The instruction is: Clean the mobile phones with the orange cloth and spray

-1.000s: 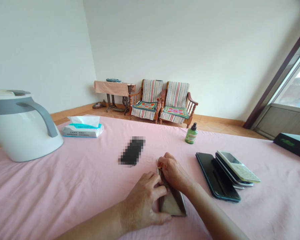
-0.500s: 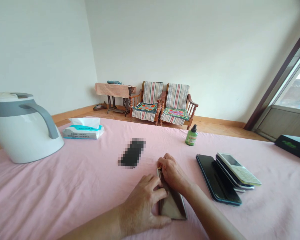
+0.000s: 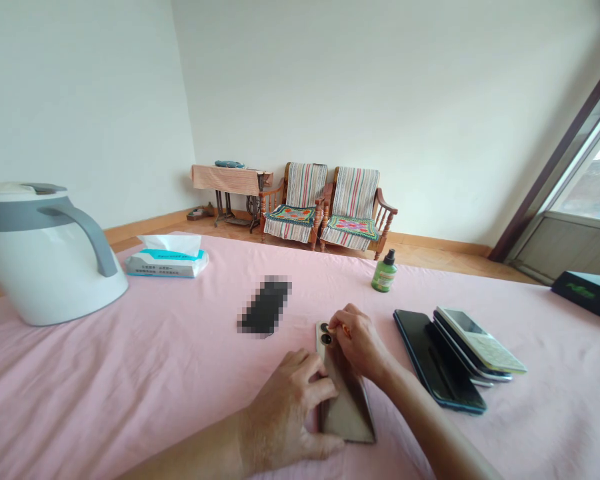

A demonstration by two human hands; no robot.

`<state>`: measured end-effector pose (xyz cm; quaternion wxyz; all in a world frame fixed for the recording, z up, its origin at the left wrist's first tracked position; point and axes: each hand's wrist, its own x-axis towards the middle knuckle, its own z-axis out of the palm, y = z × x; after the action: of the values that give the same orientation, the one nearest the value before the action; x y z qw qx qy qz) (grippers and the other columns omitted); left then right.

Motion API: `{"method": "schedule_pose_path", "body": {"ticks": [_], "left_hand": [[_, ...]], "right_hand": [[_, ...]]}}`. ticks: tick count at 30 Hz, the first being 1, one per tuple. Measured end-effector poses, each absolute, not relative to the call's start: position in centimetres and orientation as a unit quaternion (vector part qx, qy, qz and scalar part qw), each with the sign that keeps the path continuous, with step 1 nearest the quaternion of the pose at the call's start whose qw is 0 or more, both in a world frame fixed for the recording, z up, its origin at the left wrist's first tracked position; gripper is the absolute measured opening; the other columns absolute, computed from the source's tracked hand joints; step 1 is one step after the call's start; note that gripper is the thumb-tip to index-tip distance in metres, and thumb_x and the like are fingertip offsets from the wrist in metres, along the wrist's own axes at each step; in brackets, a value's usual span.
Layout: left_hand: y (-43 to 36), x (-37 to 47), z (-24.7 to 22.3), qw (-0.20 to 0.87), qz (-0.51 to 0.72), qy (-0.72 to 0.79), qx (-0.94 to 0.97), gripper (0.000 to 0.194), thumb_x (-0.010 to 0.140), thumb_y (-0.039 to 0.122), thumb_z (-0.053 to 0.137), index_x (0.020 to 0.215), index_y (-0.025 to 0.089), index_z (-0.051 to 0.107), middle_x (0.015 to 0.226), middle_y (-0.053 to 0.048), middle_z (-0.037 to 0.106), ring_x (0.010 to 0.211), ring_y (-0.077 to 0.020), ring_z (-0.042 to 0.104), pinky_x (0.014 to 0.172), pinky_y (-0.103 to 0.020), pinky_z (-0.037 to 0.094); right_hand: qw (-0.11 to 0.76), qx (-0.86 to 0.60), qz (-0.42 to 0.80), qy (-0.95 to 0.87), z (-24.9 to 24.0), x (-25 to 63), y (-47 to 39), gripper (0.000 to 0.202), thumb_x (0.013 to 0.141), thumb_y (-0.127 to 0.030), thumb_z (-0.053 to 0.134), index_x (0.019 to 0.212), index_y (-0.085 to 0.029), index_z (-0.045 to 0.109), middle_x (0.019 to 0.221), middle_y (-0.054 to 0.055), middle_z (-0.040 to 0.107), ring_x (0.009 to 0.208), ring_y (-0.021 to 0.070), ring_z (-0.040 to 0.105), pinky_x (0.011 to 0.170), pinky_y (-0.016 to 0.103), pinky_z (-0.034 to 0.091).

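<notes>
A smartphone (image 3: 347,413) with a shiny bronze-grey back lies face down on the pink cloth, its two round camera lenses at the far end. My left hand (image 3: 293,407) holds it along the left side, fingertips on the back and thumb by the near edge. Over the far end, my right hand (image 3: 355,337) has its fingers pinched together beside the lenses, touching the phone. A small orange spot shows at those fingers; what they hold, if anything, I cannot make out.
To the right lie a dark phone (image 3: 437,363) and a stack of several devices (image 3: 480,337). A green spray bottle (image 3: 384,272) stands beyond. A blurred black object (image 3: 265,307), a tissue pack (image 3: 167,261) and a white jug (image 3: 50,267) are leftward. A black box (image 3: 590,297) sits far right.
My right hand has shifted slightly right across the phone's far end, uncovering the camera lenses. The left hand stays in place on the phone.
</notes>
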<state>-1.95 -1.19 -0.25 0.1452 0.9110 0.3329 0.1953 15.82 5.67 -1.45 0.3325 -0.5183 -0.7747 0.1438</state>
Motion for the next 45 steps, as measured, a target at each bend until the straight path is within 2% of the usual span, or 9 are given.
{"method": "schedule_pose_path", "body": {"ticks": [11, 26, 32, 38, 45], "left_hand": [[-1.1, -1.9, -0.2, 0.155, 0.197, 0.34, 0.906, 0.047, 0.061, 0.045, 0.08, 0.099, 0.022, 0.065, 0.101, -0.005, 0.054, 0.092, -0.0257, 0.048, 0.084, -0.041, 0.042], [-1.1, -1.9, -0.3, 0.149, 0.197, 0.342, 0.907, 0.048, 0.058, 0.043, 0.082, 0.098, 0.022, 0.065, 0.1, -0.005, 0.054, 0.092, -0.026, 0.048, 0.083, -0.041, 0.042], [-1.1, -1.9, -0.2, 0.152, 0.199, 0.338, 0.907, 0.048, 0.059, 0.042, 0.082, 0.099, 0.021, 0.065, 0.102, -0.005, 0.054, 0.093, -0.0259, 0.048, 0.083, -0.041, 0.042], [-1.1, -1.8, -0.2, 0.145, 0.195, 0.348, 0.905, 0.047, 0.059, 0.042, 0.081, 0.098, 0.022, 0.066, 0.099, -0.005, 0.054, 0.091, -0.0261, 0.048, 0.083, -0.041, 0.042], [-1.1, -1.9, -0.4, 0.145, 0.193, 0.345, 0.907, 0.048, 0.06, 0.047, 0.079, 0.1, 0.023, 0.066, 0.099, -0.006, 0.053, 0.091, -0.0266, 0.047, 0.083, -0.042, 0.042]], "right_hand": [[0.353, -0.518, 0.162, -0.762, -3.5, 16.0, 6.2, 0.027, 0.072, 0.001, 0.044, 0.073, -0.016, 0.064, 0.078, 0.003, 0.06, 0.072, 0.0125, 0.058, 0.067, 0.021, 0.043], [0.317, -0.506, 0.16, -0.786, -2.3, 15.3, 6.4, 0.031, 0.072, 0.002, 0.044, 0.074, -0.018, 0.068, 0.077, 0.002, 0.059, 0.07, 0.0111, 0.056, 0.068, 0.021, 0.041], [0.322, -0.525, 0.152, -0.773, -2.4, 15.3, 6.5, 0.028, 0.068, 0.003, 0.045, 0.07, -0.016, 0.067, 0.075, 0.003, 0.06, 0.068, 0.012, 0.056, 0.065, 0.021, 0.04], [0.329, -0.518, 0.156, -0.774, -2.6, 15.4, 6.3, 0.03, 0.071, 0.002, 0.045, 0.076, -0.017, 0.068, 0.08, 0.002, 0.061, 0.073, 0.0117, 0.057, 0.07, 0.021, 0.042], [0.341, -0.548, 0.151, -0.749, -3.6, 16.0, 6.2, 0.026, 0.068, 0.002, 0.046, 0.074, -0.015, 0.065, 0.078, 0.004, 0.063, 0.072, 0.0132, 0.06, 0.067, 0.022, 0.044]]}}
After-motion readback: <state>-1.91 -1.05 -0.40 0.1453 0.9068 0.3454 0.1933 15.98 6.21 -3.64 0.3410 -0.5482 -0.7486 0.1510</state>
